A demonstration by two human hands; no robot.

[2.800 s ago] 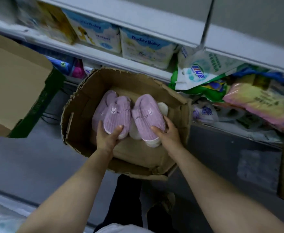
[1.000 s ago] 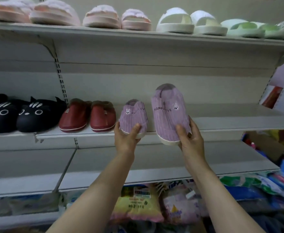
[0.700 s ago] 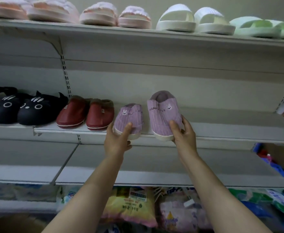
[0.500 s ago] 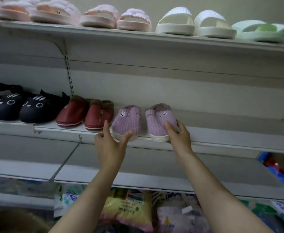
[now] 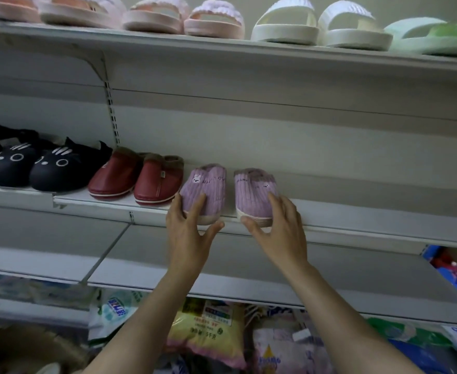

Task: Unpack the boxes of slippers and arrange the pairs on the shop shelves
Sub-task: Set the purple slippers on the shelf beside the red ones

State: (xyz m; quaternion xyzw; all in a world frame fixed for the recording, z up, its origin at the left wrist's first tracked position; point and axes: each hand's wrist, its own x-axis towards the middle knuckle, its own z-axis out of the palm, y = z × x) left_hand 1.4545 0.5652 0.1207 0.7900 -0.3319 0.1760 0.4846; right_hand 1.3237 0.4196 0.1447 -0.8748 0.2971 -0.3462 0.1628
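Two purple corduroy slippers with a rabbit emblem stand side by side on the middle shelf (image 5: 357, 209), toes toward me. My left hand (image 5: 188, 236) is spread, with its fingers lying on the toe of the left purple slipper (image 5: 208, 188) and its thumb just below the sole. At the right purple slipper (image 5: 251, 195), my right hand (image 5: 280, 230) is splayed: a fingertip rests on the top and the thumb touches the front of the sole. Neither slipper is lifted.
Red slippers (image 5: 138, 176) and black cat-face slippers (image 5: 33, 166) fill the same shelf to the left. Pink, white and green slides (image 5: 316, 25) line the top shelf. The middle shelf is bare to the right. Packaged goods (image 5: 208, 333) lie below.
I lifted the purple pair out of the cardboard box and set it down on the middle shelf beside the red slippers. Both hands have loosened from gripping to touching.
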